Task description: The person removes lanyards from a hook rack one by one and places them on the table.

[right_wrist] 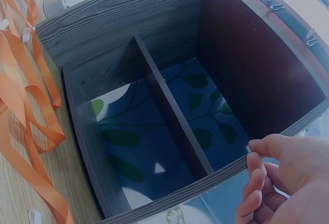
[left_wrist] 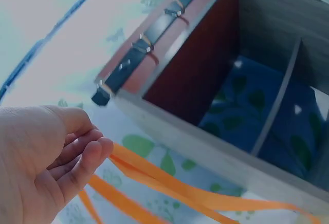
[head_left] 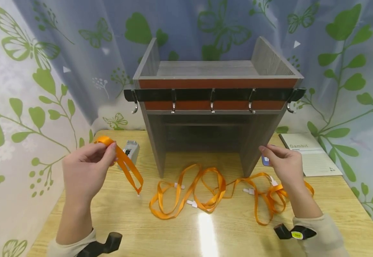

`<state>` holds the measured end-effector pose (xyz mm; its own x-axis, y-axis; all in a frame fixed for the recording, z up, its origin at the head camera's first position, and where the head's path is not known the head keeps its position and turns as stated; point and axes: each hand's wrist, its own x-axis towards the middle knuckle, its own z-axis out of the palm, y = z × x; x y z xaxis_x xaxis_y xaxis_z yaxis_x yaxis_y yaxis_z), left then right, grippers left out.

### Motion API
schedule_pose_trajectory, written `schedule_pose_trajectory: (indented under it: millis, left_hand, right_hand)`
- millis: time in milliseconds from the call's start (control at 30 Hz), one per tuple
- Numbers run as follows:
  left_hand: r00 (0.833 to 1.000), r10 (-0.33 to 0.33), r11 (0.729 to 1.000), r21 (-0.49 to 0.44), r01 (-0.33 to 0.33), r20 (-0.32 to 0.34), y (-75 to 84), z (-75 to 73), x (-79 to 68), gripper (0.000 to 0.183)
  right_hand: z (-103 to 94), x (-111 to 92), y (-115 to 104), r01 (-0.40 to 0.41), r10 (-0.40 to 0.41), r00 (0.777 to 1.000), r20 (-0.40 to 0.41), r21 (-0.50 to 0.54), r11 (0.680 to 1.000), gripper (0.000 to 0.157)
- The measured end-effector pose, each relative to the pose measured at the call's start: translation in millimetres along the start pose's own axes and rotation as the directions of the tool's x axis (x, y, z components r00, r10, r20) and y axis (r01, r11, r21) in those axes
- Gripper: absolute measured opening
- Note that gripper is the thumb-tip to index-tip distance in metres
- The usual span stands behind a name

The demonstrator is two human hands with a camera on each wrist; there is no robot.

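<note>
My left hand pinches a folded orange lanyard between thumb and fingers, left of the grey wooden rack. Its loop dangles to a small white end piece above the table. In the left wrist view, orange strands trail to the right from the fingertips. My right hand has its fingers loosely bent, the tips right at the front edge of the rack's right side panel. No lanyard shows in it. Across the rack's front runs a black bar with several metal hooks.
Several orange lanyards with white clips lie tangled before the rack. A grey device stands on the left, a notebook lies on the right. Behind the right hand shows a small blue item. Patterned curtains surround the wooden table.
</note>
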<state>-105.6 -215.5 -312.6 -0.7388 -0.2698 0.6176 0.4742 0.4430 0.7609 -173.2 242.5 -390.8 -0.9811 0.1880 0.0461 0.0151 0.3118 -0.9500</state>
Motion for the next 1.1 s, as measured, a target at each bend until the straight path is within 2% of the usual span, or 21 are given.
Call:
schedule_pose_trajectory:
  millis: [233,467,533,633,733,833,967,1100]
  left_hand:
    - [0.990,-0.138,0.988,0.067,0.137,0.018,-19.8,-10.2,-11.1,0.006]
    - [0.985,-0.161,0.981,0.119,0.152,0.068,-50.3,-15.0,-32.2,0.005]
    - [0.978,-0.192,0.977,0.110,0.182,0.087,-62.0,-17.0,-40.6,0.004]
    - [0.960,-0.234,0.968,0.128,0.215,0.155,-81.5,-20.8,-54.0,0.005]
    - [0.935,-0.254,0.962,0.163,0.219,0.248,-101.2,-24.9,-65.5,0.007]
    - [0.899,-0.292,0.954,0.165,0.250,0.327,-119.0,-28.8,-75.6,0.009]
    - [0.837,-0.388,0.922,0.169,0.349,0.386,-137.5,-31.7,-89.0,0.014]
    - [0.765,-0.510,0.860,0.234,0.453,0.394,-149.0,-30.6,-99.3,0.017]
  right_hand:
    - [-0.3,1.0,1.5,0.004,-0.004,1.000,0.005,0.016,1.000,0.045]
    - [0.8,1.9,3.1,-0.007,0.007,1.000,-0.005,0.035,0.999,0.043]
    - [1.4,2.1,3.5,-0.003,0.003,1.000,-0.014,0.041,0.999,0.042]
    - [2.2,2.7,3.8,0.003,-0.002,1.000,-0.023,0.061,0.998,0.040]
    - [2.5,3.4,3.7,0.013,-0.011,1.000,-0.029,0.065,0.998,0.037]
    - [2.5,3.6,4.1,0.009,-0.007,0.999,-0.033,0.068,0.998,0.036]
    - [2.3,3.0,4.3,0.002,0.000,0.999,-0.035,0.051,0.999,0.038]
    - [2.1,1.9,4.0,0.006,-0.005,0.999,-0.034,0.029,1.000,0.042]
